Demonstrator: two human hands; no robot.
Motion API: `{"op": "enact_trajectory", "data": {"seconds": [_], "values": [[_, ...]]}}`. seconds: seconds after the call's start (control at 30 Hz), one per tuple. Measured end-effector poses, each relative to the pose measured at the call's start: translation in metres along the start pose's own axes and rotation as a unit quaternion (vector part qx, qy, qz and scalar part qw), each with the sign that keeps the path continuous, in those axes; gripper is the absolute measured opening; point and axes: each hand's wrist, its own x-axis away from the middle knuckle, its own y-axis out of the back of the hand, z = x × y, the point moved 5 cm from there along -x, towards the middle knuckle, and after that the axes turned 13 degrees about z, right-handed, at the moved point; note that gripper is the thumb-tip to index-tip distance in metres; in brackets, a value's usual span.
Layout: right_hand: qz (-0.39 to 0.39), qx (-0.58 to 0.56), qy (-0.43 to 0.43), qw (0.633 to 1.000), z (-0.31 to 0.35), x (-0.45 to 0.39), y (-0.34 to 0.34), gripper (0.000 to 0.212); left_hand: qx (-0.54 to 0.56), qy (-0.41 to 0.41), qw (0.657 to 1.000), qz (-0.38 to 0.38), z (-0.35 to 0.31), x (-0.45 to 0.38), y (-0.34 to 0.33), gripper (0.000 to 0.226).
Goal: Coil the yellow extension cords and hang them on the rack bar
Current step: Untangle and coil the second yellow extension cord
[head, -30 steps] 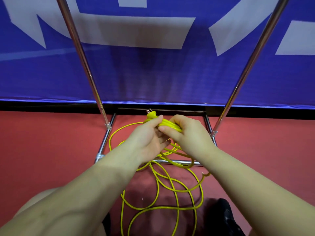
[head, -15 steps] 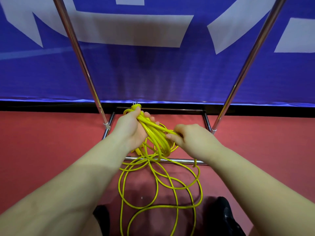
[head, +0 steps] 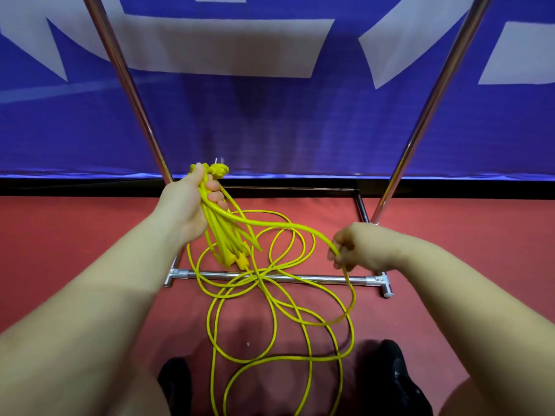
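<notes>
My left hand (head: 187, 202) grips a bundle of yellow extension cord (head: 228, 235) loops, with the plug sticking out above the fist and the loops hanging down. One strand arcs from that bundle to my right hand (head: 350, 249), which pinches it low on the right. The loose remainder of the cord lies in tangled loops on the red floor, crossing the rack's lower front bar (head: 315, 279). The rack's top bar is out of view.
Two chrome rack uprights, the left upright (head: 126, 85) and the right upright (head: 432, 97), rise on either side of my hands. A blue banner (head: 270, 121) hangs behind the rack. My black shoes (head: 390, 376) stand on the red floor (head: 60, 235) beside the loose cord.
My hands have moved apart: the left rose with the coiled bundle, the right slid rightward and down along the strand. More loops now hang from the left hand.
</notes>
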Motion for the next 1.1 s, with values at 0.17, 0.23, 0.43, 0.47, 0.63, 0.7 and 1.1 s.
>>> {"op": "enact_trajectory", "data": {"seconds": [0.17,0.23,0.43,0.47,0.63,0.7,1.1], "values": [[-0.018,-0.284,0.073,0.956,0.008,0.018,0.016,0.011,-0.249,-0.060,0.966,0.037,-0.011,0.005,-0.001,0.027],[-0.009,-0.381,0.101,0.919,0.014,0.022,0.018,0.009,-0.342,-0.059,0.935,0.070,-0.008,0.009,-0.007,0.026],[-0.027,-0.635,0.096,0.766,0.027,0.014,0.011,0.014,-0.431,-0.001,0.892,0.138,0.023,0.024,-0.038,0.015],[-0.029,-0.670,0.095,0.736,0.029,0.011,0.010,0.015,-0.429,0.012,0.890,0.156,0.030,0.025,-0.043,0.011],[-0.060,-0.770,0.083,0.630,0.029,0.000,0.007,0.019,-0.406,0.054,0.887,0.212,0.053,0.028,-0.058,0.011],[-0.069,-0.791,0.080,0.603,0.027,-0.002,0.006,0.022,-0.380,0.077,0.897,0.210,0.056,0.029,-0.060,0.011],[-0.105,-0.442,0.083,0.887,0.051,-0.004,0.002,0.031,-0.227,0.085,0.967,0.072,0.043,0.025,-0.041,0.023]]}}
